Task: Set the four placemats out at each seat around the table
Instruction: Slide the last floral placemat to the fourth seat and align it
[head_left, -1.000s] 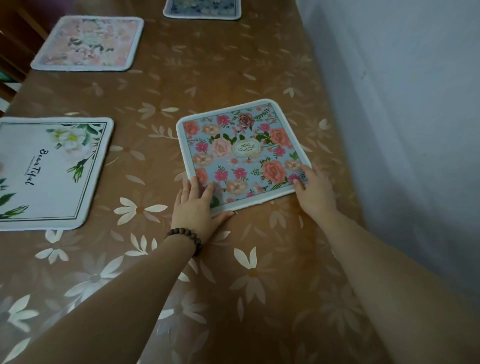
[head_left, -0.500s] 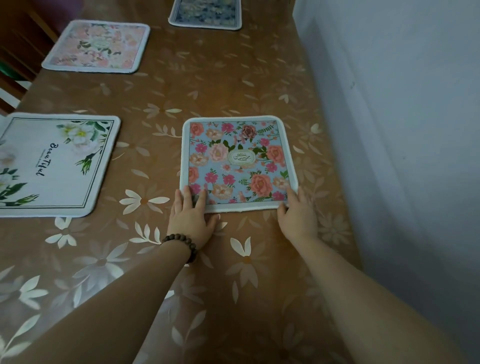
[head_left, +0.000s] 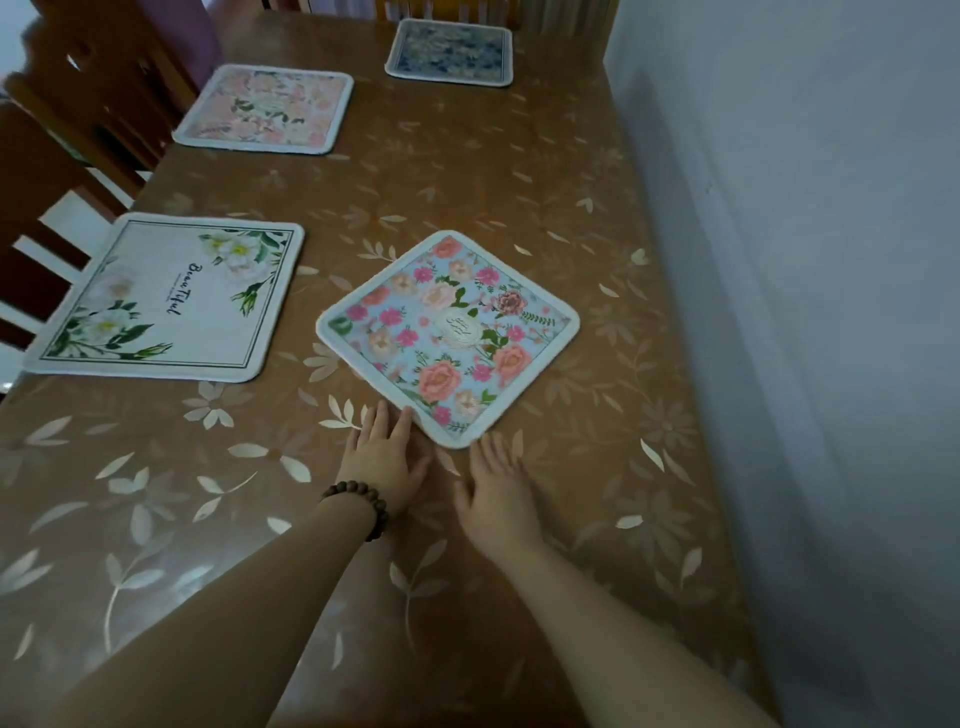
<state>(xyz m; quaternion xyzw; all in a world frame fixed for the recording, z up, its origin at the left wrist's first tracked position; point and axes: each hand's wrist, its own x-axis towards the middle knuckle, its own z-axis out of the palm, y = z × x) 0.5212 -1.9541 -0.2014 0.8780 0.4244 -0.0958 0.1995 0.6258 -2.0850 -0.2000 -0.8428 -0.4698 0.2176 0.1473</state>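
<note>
Brown, flower-printed oilcloth covers the table (head_left: 467, 171), whose right edge runs along a pale wall (head_left: 805, 260).

Both hands lie flat on the cloth, palms down and fingers spread, holding nothing. The left hand (head_left: 387, 460), with a bead bracelet (head_left: 361, 504) on its wrist, has a fingertip touching the near-left edge of the blue mat (head_left: 449, 335), close to its nearest corner. The right hand (head_left: 498, 493) rests just beside that same corner, on its right; whether its fingertips touch the mat cannot be told.

That blue mat, printed with pink and peach roses and bound in white, lies flat but turned diamond-wise, one corner pointing at the person. It sits toward the right edge of the table, nearer the wall than the other side.

Left of it, well apart, the white mat (head_left: 166, 299) with green leaves and script lettering lies at the left edge, its sides roughly square to the table. Farther along the same edge lies the pink mat (head_left: 265, 109). At the far end, toward the right, lies the dark mat (head_left: 449, 52), patterned in blue-grey.

Wooden chairs (head_left: 67, 135) stand along the left side, by the white and pink mats. Slats of another chair (head_left: 441, 9) show past the far edge, behind the dark mat.
</note>
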